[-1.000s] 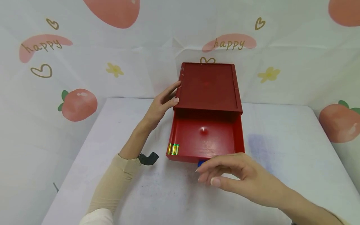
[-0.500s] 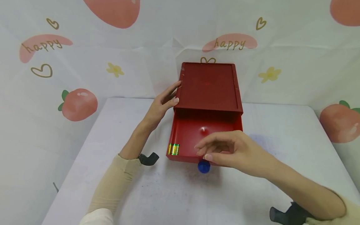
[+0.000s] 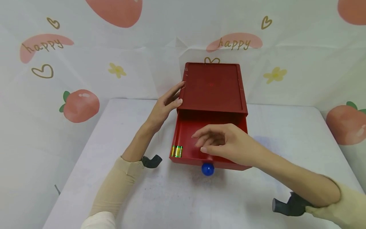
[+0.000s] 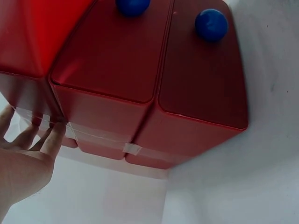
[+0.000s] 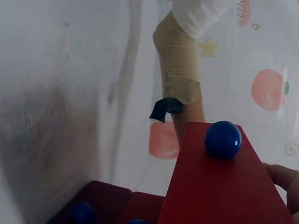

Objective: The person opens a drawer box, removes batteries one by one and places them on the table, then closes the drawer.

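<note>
My left hand (image 3: 164, 106) presses flat, fingers straight, against the red box (image 3: 213, 89) at frame centre. My right hand (image 3: 226, 144) hovers loosely curled, holding nothing, over the open drawer (image 3: 183, 140); the batteries (image 3: 176, 151) lie in its lower-left corner.

Perhaps a staged booth, strawberry-print backdrop (image 3: 80, 105), covered table (image 3: 286, 133)

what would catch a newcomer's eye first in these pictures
A red box at the middle of the white table, its drawer pulled out toward the camera. The right hand hovers over the drawer, while the left hand rests on the box's left side. Two batteries lie in the drawer's front left corner, above a blue knob.
</note>
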A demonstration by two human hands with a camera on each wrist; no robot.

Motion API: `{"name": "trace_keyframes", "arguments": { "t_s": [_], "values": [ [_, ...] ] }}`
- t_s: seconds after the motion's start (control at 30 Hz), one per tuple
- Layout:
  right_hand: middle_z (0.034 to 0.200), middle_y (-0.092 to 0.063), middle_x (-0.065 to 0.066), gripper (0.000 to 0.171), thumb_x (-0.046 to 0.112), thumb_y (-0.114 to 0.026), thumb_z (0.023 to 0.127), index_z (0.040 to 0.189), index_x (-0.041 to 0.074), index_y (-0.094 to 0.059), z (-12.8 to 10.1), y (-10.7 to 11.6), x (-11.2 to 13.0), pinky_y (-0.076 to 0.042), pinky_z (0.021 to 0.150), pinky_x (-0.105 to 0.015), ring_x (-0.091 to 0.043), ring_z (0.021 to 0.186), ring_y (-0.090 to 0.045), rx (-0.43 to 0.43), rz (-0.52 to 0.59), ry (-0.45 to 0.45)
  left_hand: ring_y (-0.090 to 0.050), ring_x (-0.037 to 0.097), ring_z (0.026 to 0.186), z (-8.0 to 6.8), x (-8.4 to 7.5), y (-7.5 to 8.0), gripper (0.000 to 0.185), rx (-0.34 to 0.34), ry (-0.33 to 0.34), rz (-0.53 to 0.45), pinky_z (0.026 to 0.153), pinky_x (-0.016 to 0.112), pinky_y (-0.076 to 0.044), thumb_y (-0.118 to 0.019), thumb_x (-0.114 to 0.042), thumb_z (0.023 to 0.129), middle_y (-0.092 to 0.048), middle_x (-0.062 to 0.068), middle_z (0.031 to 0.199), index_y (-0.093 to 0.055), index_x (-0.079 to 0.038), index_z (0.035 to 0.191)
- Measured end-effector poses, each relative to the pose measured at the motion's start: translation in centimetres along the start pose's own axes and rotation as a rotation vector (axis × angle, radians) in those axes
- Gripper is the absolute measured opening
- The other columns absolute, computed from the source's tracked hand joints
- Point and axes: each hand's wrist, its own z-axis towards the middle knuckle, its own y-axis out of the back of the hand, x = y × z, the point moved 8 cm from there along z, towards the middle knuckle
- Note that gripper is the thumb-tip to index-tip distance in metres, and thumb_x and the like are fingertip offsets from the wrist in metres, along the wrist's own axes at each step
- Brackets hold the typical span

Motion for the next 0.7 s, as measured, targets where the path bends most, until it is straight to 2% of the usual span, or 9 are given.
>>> {"name": "trace_keyframes", "arguments": {
  "t_s": [0.2, 0.47, 0.7],
  "values": [
    [0.100, -0.071, -0.001, 0.036, 0.011, -0.076, 0.087, 0.122, 0.005, -0.066, 1.2, -0.4, -0.7, -0.057, 0.082, -0.027, -0.013, 0.090, -0.069, 0.002, -0.083, -0.013, -0.035, 0.018, 0.143, 0.0, 0.0, 0.0, 0.057, -0.001, -0.004, 0.001, 0.112, 0.046, -0.035, -0.054, -0.025, 0.100, -0.039, -0.005, 0.155, -0.038, -0.026, 0.154],
    [0.094, -0.071, 0.005, 0.037, 0.015, -0.077, 0.087, 0.120, 0.004, -0.067, 3.0, -1.6, -1.2, -0.056, 0.081, -0.024, -0.006, 0.083, -0.069, 0.044, -0.203, -0.033, -0.036, 0.017, 0.142, -0.2, -0.1, 0.1, 0.058, -0.005, -0.002, 0.003, 0.112, 0.045, -0.035, -0.056, -0.029, 0.099, -0.039, -0.006, 0.155, -0.039, -0.026, 0.154],
    [0.091, -0.071, 0.007, 0.033, 0.018, -0.078, 0.086, 0.116, 0.005, -0.069, 4.0, -2.7, -1.7, -0.056, 0.079, -0.023, -0.003, 0.080, -0.069, 0.093, -0.278, -0.083, -0.036, 0.015, 0.142, -0.1, 0.0, 0.1, 0.056, -0.008, 0.007, -0.006, 0.112, 0.044, -0.035, -0.056, -0.026, 0.099, -0.040, -0.006, 0.155, -0.040, -0.027, 0.153]
  ]
}}
